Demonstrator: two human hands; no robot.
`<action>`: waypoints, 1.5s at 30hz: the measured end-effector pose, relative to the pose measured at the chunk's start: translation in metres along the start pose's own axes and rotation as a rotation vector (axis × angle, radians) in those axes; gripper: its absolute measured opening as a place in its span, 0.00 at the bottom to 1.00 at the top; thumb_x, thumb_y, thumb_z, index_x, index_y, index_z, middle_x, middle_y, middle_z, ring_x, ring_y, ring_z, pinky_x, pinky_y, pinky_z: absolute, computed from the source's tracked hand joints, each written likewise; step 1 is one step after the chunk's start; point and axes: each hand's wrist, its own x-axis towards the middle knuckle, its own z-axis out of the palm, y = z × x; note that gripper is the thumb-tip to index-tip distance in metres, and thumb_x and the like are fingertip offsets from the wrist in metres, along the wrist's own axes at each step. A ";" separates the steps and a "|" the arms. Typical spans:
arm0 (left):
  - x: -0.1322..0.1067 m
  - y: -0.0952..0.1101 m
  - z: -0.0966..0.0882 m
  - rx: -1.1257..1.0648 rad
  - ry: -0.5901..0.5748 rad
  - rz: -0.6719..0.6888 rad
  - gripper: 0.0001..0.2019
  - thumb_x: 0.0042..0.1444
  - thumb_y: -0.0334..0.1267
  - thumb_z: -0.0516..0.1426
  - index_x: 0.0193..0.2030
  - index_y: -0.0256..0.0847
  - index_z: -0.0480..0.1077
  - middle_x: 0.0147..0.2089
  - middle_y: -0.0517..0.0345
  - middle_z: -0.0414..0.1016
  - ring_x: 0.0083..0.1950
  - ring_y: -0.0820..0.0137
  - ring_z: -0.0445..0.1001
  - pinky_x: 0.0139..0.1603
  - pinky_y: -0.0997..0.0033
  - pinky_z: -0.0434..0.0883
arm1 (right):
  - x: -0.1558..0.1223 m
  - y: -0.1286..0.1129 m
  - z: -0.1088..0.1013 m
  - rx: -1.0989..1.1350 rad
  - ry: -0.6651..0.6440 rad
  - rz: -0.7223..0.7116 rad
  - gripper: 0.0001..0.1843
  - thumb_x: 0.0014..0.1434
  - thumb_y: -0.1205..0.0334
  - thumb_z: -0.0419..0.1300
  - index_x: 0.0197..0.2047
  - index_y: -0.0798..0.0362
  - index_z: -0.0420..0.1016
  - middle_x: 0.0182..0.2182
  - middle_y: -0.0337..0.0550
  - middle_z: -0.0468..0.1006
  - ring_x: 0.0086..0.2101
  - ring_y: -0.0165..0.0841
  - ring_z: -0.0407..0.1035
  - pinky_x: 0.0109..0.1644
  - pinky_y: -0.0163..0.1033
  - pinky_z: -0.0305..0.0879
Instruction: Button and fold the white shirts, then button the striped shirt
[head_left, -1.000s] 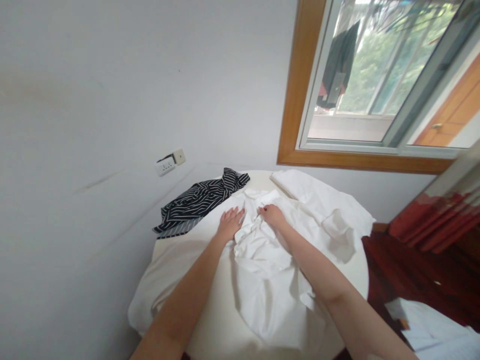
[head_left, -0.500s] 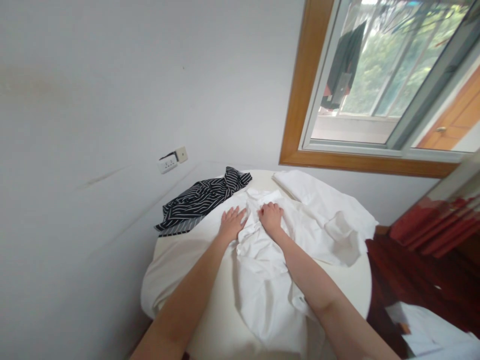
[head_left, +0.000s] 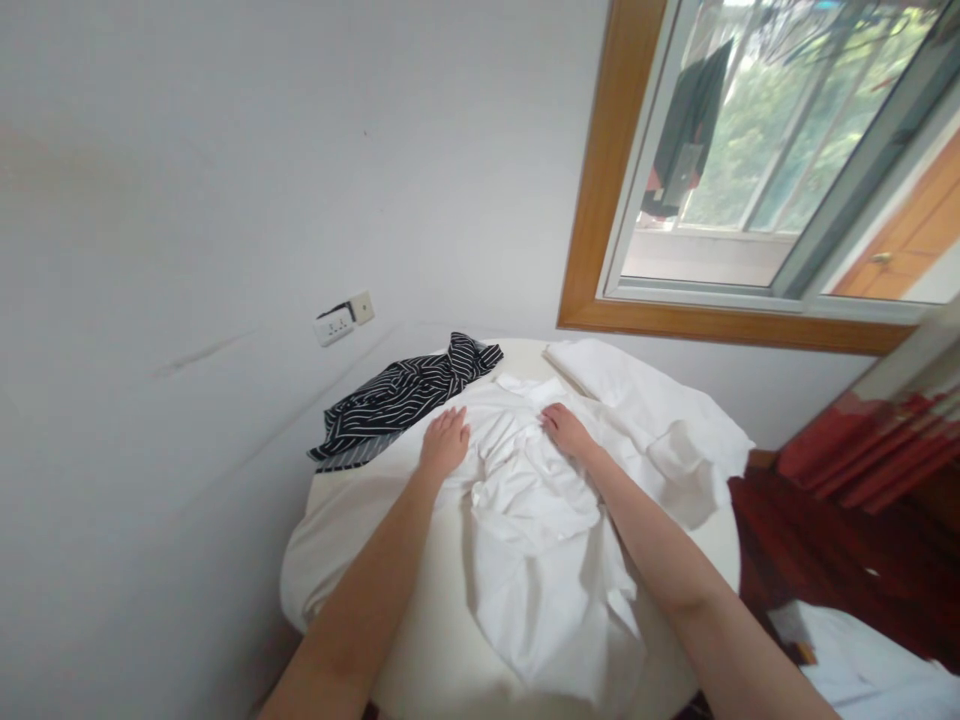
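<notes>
A white shirt [head_left: 536,500] lies crumpled across the round cream table [head_left: 431,600], its collar toward the wall and its sleeves spread to both sides. My left hand [head_left: 445,442] rests flat on the left shoulder area, fingers stretched out and holding nothing. On the right shoulder area lies my right hand [head_left: 566,430], palm down with its fingers extended over the cloth. Wrinkles bunch in the fabric between both hands, and the lower part of the shirt hangs toward the near table edge.
A black-and-white striped garment [head_left: 409,395] lies at the table's back left, against the wall. A wall socket [head_left: 334,326] is above it. The framed window [head_left: 716,315] stands at the back right, a red curtain [head_left: 877,450] beside it. White cloth [head_left: 862,660] sits at the lower right.
My hands have moved apart, the left to the left and the right to the right. The shirt's middle is spread wider between them.
</notes>
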 end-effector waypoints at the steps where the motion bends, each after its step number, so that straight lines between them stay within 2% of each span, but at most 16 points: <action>1: 0.000 0.000 0.001 0.005 -0.002 0.004 0.24 0.64 0.41 0.44 0.64 0.35 0.60 0.64 0.44 0.64 0.66 0.59 0.60 0.65 0.56 0.58 | -0.005 0.006 0.002 0.020 0.008 -0.042 0.21 0.69 0.59 0.41 0.54 0.53 0.70 0.54 0.48 0.72 0.54 0.32 0.65 0.58 0.38 0.57; 4: -0.003 -0.001 0.002 0.013 -0.015 0.045 0.25 0.65 0.45 0.44 0.64 0.35 0.60 0.65 0.42 0.62 0.66 0.58 0.59 0.65 0.55 0.57 | -0.020 0.020 0.007 0.007 0.031 -0.053 0.24 0.69 0.57 0.40 0.62 0.51 0.62 0.61 0.46 0.65 0.62 0.35 0.54 0.65 0.48 0.47; 8: -0.010 -0.004 -0.004 0.016 -0.024 0.135 0.25 0.64 0.49 0.45 0.63 0.41 0.62 0.66 0.46 0.61 0.67 0.58 0.58 0.66 0.54 0.56 | -0.031 0.031 0.005 -0.064 -0.050 -0.016 0.27 0.67 0.49 0.41 0.67 0.45 0.55 0.66 0.42 0.55 0.65 0.38 0.45 0.66 0.61 0.37; 12: -0.022 -0.017 -0.014 0.025 -0.032 0.215 0.25 0.64 0.49 0.44 0.63 0.42 0.62 0.66 0.46 0.61 0.67 0.59 0.59 0.66 0.54 0.56 | -0.035 0.044 -0.003 -0.059 -0.140 -0.144 0.28 0.67 0.47 0.40 0.67 0.43 0.54 0.67 0.41 0.51 0.66 0.38 0.43 0.66 0.61 0.36; 16: -0.036 -0.038 -0.018 0.003 -0.037 0.275 0.25 0.64 0.49 0.44 0.63 0.40 0.62 0.66 0.45 0.61 0.67 0.59 0.58 0.66 0.54 0.55 | -0.042 0.055 -0.009 -0.001 -0.146 -0.265 0.27 0.66 0.49 0.44 0.66 0.43 0.55 0.66 0.41 0.55 0.65 0.36 0.46 0.66 0.58 0.37; 18: -0.042 -0.048 -0.018 -0.020 -0.043 0.303 0.26 0.64 0.49 0.44 0.63 0.40 0.62 0.66 0.46 0.60 0.68 0.60 0.58 0.66 0.54 0.55 | -0.047 0.056 -0.012 0.040 -0.097 -0.279 0.27 0.64 0.50 0.47 0.65 0.45 0.59 0.64 0.43 0.59 0.63 0.37 0.51 0.66 0.55 0.41; 21: -0.044 -0.053 -0.022 -0.029 -0.065 0.306 0.25 0.63 0.48 0.45 0.63 0.40 0.62 0.66 0.46 0.61 0.67 0.60 0.58 0.66 0.55 0.55 | -0.049 0.054 -0.015 0.057 0.062 -0.238 0.25 0.63 0.53 0.50 0.62 0.49 0.65 0.62 0.45 0.64 0.61 0.36 0.56 0.65 0.48 0.47; 24: -0.032 -0.040 -0.034 -0.019 -0.087 0.233 0.22 0.61 0.45 0.49 0.59 0.39 0.67 0.61 0.45 0.68 0.63 0.59 0.64 0.64 0.56 0.59 | -0.045 0.049 -0.013 -0.016 0.123 -0.113 0.23 0.64 0.57 0.46 0.59 0.52 0.68 0.60 0.48 0.66 0.61 0.37 0.56 0.65 0.46 0.47; 26: -0.016 -0.021 -0.043 -0.036 -0.075 0.177 0.18 0.60 0.43 0.50 0.52 0.40 0.72 0.56 0.47 0.73 0.58 0.60 0.69 0.61 0.58 0.63 | -0.042 0.042 -0.008 -0.078 0.057 -0.026 0.25 0.66 0.55 0.44 0.61 0.52 0.66 0.62 0.49 0.63 0.62 0.39 0.54 0.65 0.50 0.46; 28: 0.002 0.000 -0.047 -0.109 -0.035 0.177 0.16 0.61 0.39 0.49 0.49 0.40 0.73 0.51 0.49 0.75 0.55 0.62 0.70 0.60 0.60 0.64 | -0.040 0.032 -0.003 -0.125 -0.020 0.024 0.27 0.66 0.51 0.43 0.65 0.50 0.60 0.65 0.50 0.57 0.64 0.43 0.49 0.65 0.54 0.43; 30: 0.017 0.018 -0.042 -0.221 -0.025 0.204 0.16 0.61 0.36 0.48 0.48 0.40 0.73 0.50 0.51 0.76 0.53 0.64 0.71 0.59 0.62 0.65 | -0.041 0.021 0.000 -0.148 -0.077 0.038 0.30 0.66 0.45 0.42 0.67 0.46 0.56 0.67 0.50 0.51 0.66 0.45 0.43 0.65 0.58 0.39; 32: 0.025 0.029 -0.031 -0.319 -0.064 0.235 0.16 0.62 0.35 0.47 0.50 0.40 0.72 0.51 0.52 0.75 0.53 0.65 0.71 0.59 0.62 0.64 | -0.043 0.011 0.000 -0.151 -0.116 0.035 0.32 0.65 0.40 0.41 0.68 0.43 0.54 0.68 0.48 0.48 0.66 0.46 0.40 0.65 0.60 0.36; 35: 0.024 0.031 -0.011 -0.310 -0.158 0.235 0.19 0.63 0.42 0.47 0.57 0.40 0.68 0.59 0.50 0.70 0.60 0.63 0.66 0.63 0.59 0.59 | -0.049 -0.001 -0.003 -0.144 -0.147 0.018 0.33 0.63 0.37 0.40 0.68 0.38 0.52 0.69 0.45 0.45 0.67 0.46 0.37 0.65 0.61 0.33; 37: 0.018 0.027 -0.004 -0.228 -0.224 0.218 0.25 0.63 0.50 0.48 0.62 0.41 0.63 0.65 0.48 0.62 0.66 0.59 0.58 0.66 0.53 0.53 | -0.054 -0.006 -0.003 -0.138 -0.173 0.012 0.33 0.63 0.37 0.40 0.68 0.37 0.50 0.69 0.44 0.43 0.67 0.46 0.35 0.65 0.63 0.32; 41: 0.001 0.027 -0.006 -0.112 -0.313 0.221 0.33 0.59 0.61 0.46 0.66 0.45 0.56 0.70 0.47 0.52 0.71 0.54 0.47 0.67 0.42 0.42 | -0.066 -0.011 0.000 -0.126 -0.223 0.025 0.35 0.63 0.37 0.38 0.70 0.40 0.46 0.70 0.46 0.40 0.67 0.48 0.32 0.64 0.65 0.29; 45: -0.012 0.031 -0.014 -0.086 -0.271 0.226 0.32 0.60 0.61 0.45 0.65 0.46 0.59 0.69 0.48 0.54 0.71 0.54 0.48 0.67 0.41 0.43 | -0.063 -0.012 -0.009 -0.091 -0.240 0.051 0.38 0.61 0.35 0.42 0.69 0.43 0.50 0.69 0.50 0.44 0.67 0.52 0.35 0.63 0.67 0.35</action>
